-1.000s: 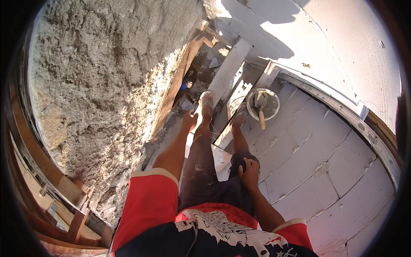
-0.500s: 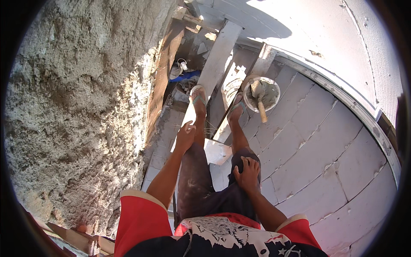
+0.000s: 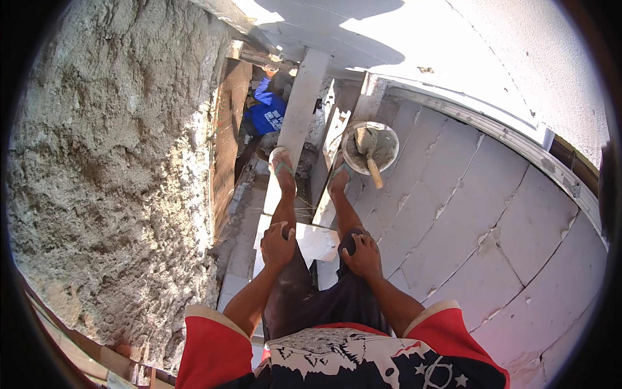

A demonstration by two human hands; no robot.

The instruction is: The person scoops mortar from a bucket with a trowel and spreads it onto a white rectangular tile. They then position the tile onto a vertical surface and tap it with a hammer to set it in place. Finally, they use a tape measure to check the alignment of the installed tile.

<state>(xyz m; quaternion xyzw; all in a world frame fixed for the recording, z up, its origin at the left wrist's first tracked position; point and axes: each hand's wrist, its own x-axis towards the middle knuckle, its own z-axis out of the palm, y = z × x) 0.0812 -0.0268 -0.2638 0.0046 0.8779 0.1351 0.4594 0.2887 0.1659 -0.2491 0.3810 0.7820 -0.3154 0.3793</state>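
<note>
My left hand [image 3: 278, 245] rests on my left knee, its fingers draped over the front and holding nothing. On my right knee lies my right hand [image 3: 363, 255], also free of any object, with its fingers apart over the dark trousers. Beyond my right foot stands a round bucket [image 3: 345, 150] of grey mortar [image 3: 387, 148]. A trowel sits in it, blade in the mortar, and its wooden handle [image 3: 375, 174] sticks out over the near rim. My sandalled feet are on pale, dusty planks [image 3: 303, 97].
Down in the gap at the far left, a person in a blue shirt [image 3: 267, 115] reaches up to a wooden beam [image 3: 265, 58]. A rough mortar-covered wall [image 3: 116, 162] rises on the left, beside a brown board [image 3: 230, 129]. Light block wall [image 3: 473, 201] lies to the right.
My left hand has come back onto my knee from nearer the shin. The blue-clad person has come into fuller view below, arm raised. The view has shifted, moving the bucket leftward and lower.
</note>
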